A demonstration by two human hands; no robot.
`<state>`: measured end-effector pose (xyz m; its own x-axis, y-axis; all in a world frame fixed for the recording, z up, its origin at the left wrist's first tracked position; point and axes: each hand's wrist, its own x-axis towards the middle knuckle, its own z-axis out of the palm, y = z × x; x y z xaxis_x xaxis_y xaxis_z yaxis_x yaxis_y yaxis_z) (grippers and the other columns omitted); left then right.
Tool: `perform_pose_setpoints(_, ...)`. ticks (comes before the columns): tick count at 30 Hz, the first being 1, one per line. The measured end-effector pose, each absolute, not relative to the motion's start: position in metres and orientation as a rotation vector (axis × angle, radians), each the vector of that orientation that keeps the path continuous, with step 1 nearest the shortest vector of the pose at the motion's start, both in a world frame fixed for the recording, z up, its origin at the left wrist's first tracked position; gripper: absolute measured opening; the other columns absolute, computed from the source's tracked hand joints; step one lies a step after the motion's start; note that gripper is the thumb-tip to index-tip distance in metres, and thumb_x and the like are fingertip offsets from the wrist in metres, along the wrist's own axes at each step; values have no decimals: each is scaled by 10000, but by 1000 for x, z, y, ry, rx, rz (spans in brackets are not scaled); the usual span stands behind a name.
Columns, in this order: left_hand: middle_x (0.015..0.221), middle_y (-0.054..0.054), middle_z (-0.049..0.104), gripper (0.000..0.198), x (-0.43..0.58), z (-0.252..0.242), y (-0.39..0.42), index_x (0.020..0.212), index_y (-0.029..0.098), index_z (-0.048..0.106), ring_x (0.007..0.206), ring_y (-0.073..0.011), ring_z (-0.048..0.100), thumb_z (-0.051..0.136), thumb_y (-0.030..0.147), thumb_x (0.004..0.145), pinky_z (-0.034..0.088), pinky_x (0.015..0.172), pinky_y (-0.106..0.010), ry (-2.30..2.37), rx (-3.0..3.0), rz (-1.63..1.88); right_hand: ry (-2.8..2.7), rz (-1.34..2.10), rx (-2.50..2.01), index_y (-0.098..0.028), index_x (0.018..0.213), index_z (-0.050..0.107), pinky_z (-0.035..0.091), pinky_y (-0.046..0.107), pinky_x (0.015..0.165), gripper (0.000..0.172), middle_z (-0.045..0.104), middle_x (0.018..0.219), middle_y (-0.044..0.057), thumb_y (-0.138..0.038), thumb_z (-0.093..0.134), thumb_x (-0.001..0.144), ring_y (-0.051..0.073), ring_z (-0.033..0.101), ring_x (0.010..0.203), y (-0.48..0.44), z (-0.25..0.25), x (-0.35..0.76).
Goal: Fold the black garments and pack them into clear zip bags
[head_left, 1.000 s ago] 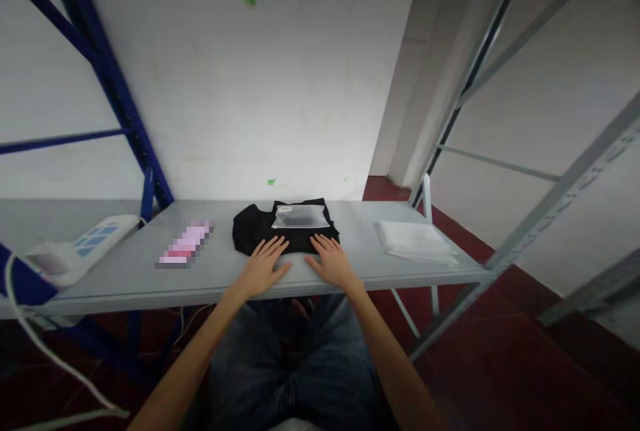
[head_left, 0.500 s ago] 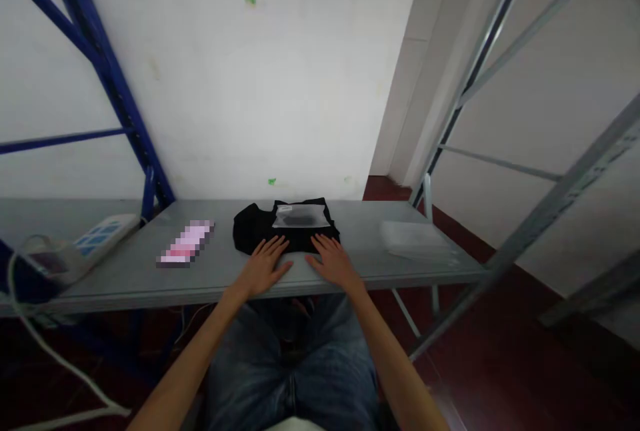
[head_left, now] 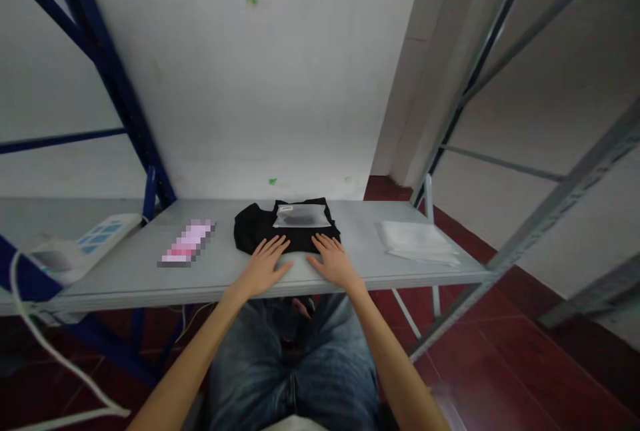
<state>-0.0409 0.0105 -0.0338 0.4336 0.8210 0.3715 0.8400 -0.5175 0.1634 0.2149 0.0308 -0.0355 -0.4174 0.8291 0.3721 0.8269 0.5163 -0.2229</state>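
A folded piece of black cloth (head_left: pixel 250 227), perhaps a garment, lies on the grey tabletop in front of me. On top of it rests a flat clear plastic packet (head_left: pixel 303 216) with a small white label and something dark showing through. My left hand (head_left: pixel 265 267) lies flat, fingers spread, its fingertips on the near left edge of the cloth. Placed likewise on the near right edge is my right hand (head_left: pixel 334 263), palm down and fingers apart. Neither hand grips anything.
A stack of clear plastic bags (head_left: pixel 417 241) sits at the table's right. To the left lie a pixelated pink-and-white flat object (head_left: pixel 189 243) and a white power strip (head_left: pixel 103 241) with a white cable (head_left: pixel 55 351). Blue (head_left: pixel 113 71) and grey (head_left: pixel 530 217) metal frames flank the table (head_left: pixel 350 277).
Both hands, the black cloth and the packet stay where they were. Only the lighting differs: the floor and the plastic bags look brighter and clearer, the wall darker.
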Motion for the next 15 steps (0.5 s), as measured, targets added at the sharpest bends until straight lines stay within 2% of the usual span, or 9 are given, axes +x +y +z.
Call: perform_pose_setpoints(15,1648,-82,437,660,-42,-38,13,1590,265,429,1556,-271,354,400,623,1036,235,1294,-553,-1502,-2610,-648,-2325,14,-1353,-157,1584,458,255,494,1275,643,465,1620,139,-521,477,1054,284,378,1535,31,-37,216)
